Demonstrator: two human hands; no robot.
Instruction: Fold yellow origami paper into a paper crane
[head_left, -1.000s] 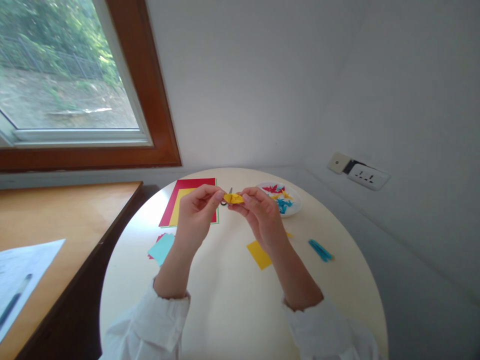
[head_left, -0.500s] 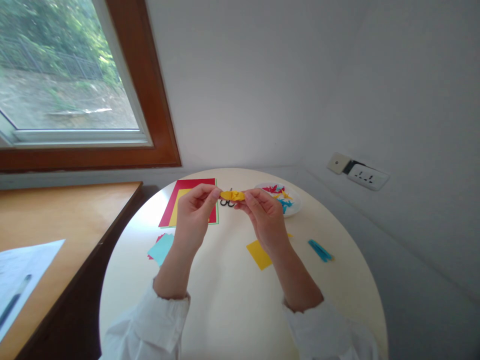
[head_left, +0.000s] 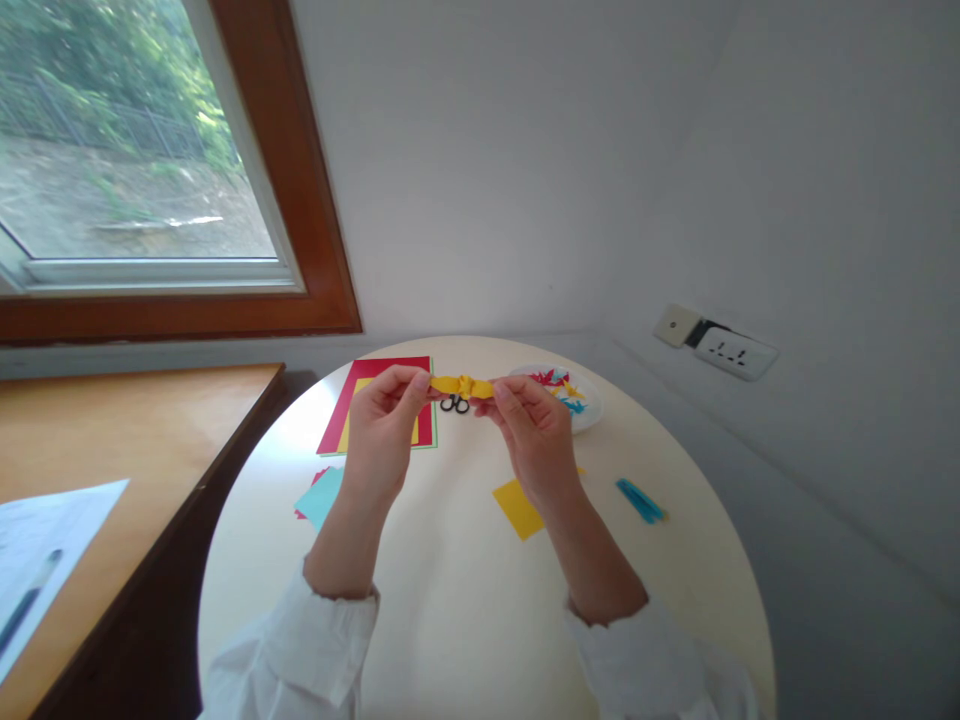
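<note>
A folded piece of yellow paper (head_left: 463, 386), bunched at its middle, is stretched level between my two hands above the table. My left hand (head_left: 384, 425) pinches its left end with thumb and fingers. Its right end is pinched in my right hand (head_left: 534, 425). Black scissor handles (head_left: 454, 404) show on the table just beyond and below the paper; the blades are hidden. Under my right forearm lies a yellow paper square (head_left: 517, 510), partly covered.
Red, yellow and green-edged sheets (head_left: 341, 400) lie at the back left, light-blue and red squares (head_left: 319, 497) nearer. A plate (head_left: 592, 408) holds red, yellow and blue paper shapes. Blue strips (head_left: 641, 501) lie at right. Beside the white round table (head_left: 442, 620) stands a wooden desk (head_left: 150, 425).
My hands have drawn slightly apart, the left one moving left. The yellow paper between them shows longer, with its bunched middle more distinct.
</note>
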